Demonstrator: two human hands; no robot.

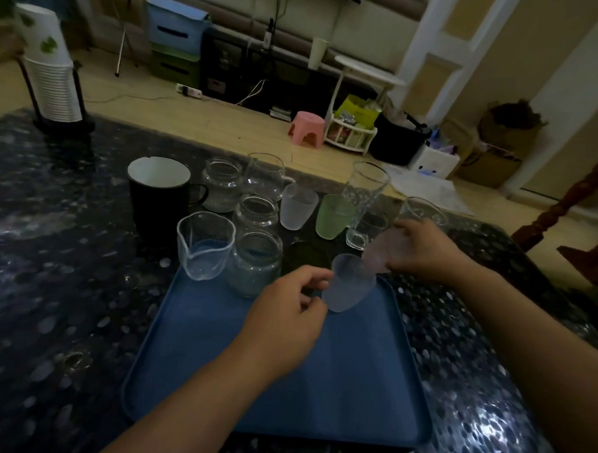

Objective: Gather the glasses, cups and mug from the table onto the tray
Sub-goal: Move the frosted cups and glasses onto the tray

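Over the far right corner of the flat blue plastic tray (228,373) on the dark speckled worktop (54,305), the left hand (288,316) fingers grip a tilted frosted bluish cup (351,285), while the right hand (425,248) fingers clasp a frosted pinkish cup (377,253) just beside it.

Left hand (287,312) forward, fingers curled, pinching frosted cup (349,282). Right hand (420,246) reaching further out, palm down, fingers closed around pinkish cup (377,253). Both forearms bare.
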